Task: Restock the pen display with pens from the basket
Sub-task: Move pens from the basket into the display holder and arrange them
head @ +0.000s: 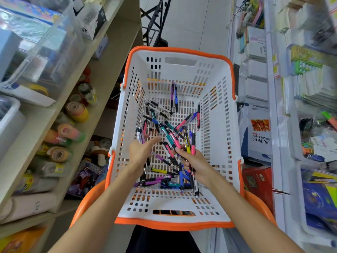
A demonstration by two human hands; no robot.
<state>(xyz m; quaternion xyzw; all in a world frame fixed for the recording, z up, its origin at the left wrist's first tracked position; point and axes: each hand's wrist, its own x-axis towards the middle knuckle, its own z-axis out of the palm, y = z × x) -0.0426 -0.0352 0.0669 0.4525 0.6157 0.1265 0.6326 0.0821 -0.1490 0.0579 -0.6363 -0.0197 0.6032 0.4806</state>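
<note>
Both my hands are down inside the white-and-orange basket (215, 83). My right hand (196, 164) grips a bunch of pens (189, 145), fingers curled round them, their long axes running away from me, tips fanning up and forward. My left hand (141, 152) is flat-ish, fingers straight, holding nothing, reaching toward the loose pens (164, 123) scattered on the basket floor. Those lie just ahead of the left fingertips, most angled diagonally; more pens (160, 179) lie crosswise under my wrists. Left hand is nearer the next pick, I judge, so it feeds the right bundle. Pen display: can't tell which shelf; likely the blurred white shelving (284, 99) on my right.
</note>
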